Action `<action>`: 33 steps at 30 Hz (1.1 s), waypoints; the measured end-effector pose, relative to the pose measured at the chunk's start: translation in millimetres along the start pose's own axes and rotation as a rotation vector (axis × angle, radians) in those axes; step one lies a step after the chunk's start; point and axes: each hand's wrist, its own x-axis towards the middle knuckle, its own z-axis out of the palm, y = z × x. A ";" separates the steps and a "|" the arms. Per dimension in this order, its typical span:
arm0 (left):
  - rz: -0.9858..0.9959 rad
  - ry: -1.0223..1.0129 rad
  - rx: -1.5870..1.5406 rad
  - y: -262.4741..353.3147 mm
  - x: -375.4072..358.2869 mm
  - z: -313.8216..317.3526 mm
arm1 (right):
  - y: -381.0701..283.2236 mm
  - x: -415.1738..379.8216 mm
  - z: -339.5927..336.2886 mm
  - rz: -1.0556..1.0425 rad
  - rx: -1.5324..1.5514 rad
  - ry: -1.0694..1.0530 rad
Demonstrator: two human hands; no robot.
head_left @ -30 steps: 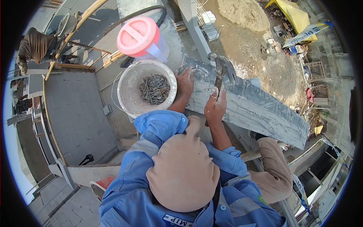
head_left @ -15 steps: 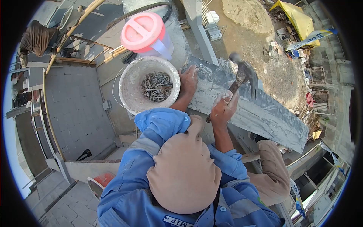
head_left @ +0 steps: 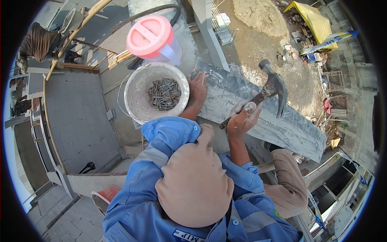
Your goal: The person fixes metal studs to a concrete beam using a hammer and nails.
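Observation:
My right hand (head_left: 244,117) is wrapped round the handle of a claw hammer (head_left: 274,86), raised above a long grey plank (head_left: 262,125). The hammer's head points away to the upper right. Beyond the bucket's right side, my left hand (head_left: 197,88) rests at the plank's near-left end, fingers pinched together. A tiny, thin thing that looks like a nail shows at its fingertips; most of it is hidden. Beside this hand stands a whitish, plaster-stained bucket (head_left: 135,90) with many loose nails (head_left: 164,93) in it.
A clear jug with a pink lid (head_left: 148,36) stands behind the bucket. Past the plank is a drop to the ground, with a yellow tarp (head_left: 312,22). A bamboo pole (head_left: 60,56) and a block wall (head_left: 78,117) lie left. Another person (head_left: 38,42) bends at the upper left.
My right hand and the hammer have shifted slightly right and down; the hammer's head, blurred before, is now sharp. My left hand stays at the plank's end. The whole view has slid a little left.

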 end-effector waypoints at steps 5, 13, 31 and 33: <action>-0.004 0.004 0.043 -3.9 -2.5 7.1 | 48.6 -9.1 -3.1 0.122 -0.640 -0.377; 0.013 0.065 0.030 0.2 -2.4 2.9 | 21.1 11.5 -38.6 0.223 -0.400 -0.261; -0.150 -0.652 -0.729 56.3 -75.3 -154.8 | 56.8 -46.4 -86.7 0.299 -0.905 -0.602; -0.307 -0.809 -1.039 54.4 -68.5 -213.9 | 48.4 -44.8 -86.6 0.290 -0.917 -0.629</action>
